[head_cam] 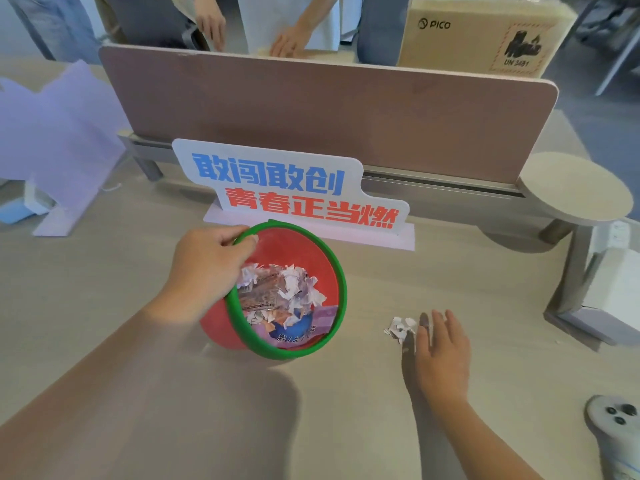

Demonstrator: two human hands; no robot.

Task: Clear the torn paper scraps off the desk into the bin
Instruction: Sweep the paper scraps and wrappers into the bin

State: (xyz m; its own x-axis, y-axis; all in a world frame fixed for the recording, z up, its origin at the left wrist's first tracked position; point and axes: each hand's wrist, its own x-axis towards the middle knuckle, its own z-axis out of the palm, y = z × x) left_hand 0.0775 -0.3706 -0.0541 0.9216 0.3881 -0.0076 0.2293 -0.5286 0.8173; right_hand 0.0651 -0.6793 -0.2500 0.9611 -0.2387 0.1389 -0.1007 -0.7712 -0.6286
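Note:
A small red bin with a green rim [341, 278] stands tilted toward me on the beige desk [346, 427]. Torn paper scraps [284, 292] fill its inside. My left hand [204, 271] grips the rim at its upper left edge. A little pile of white scraps [400, 328] lies on the desk to the right of the bin. My right hand [441, 355] rests flat beside that pile with fingers spread, its fingertips touching the scraps' right side.
A white sign with blue and red characters [294, 188] stands just behind the bin, before a brown divider panel [329, 109]. A grey controller [616, 420] lies at the lower right. A round shelf [575, 188] juts out at the right. Another person's hands [287, 41] work beyond the divider.

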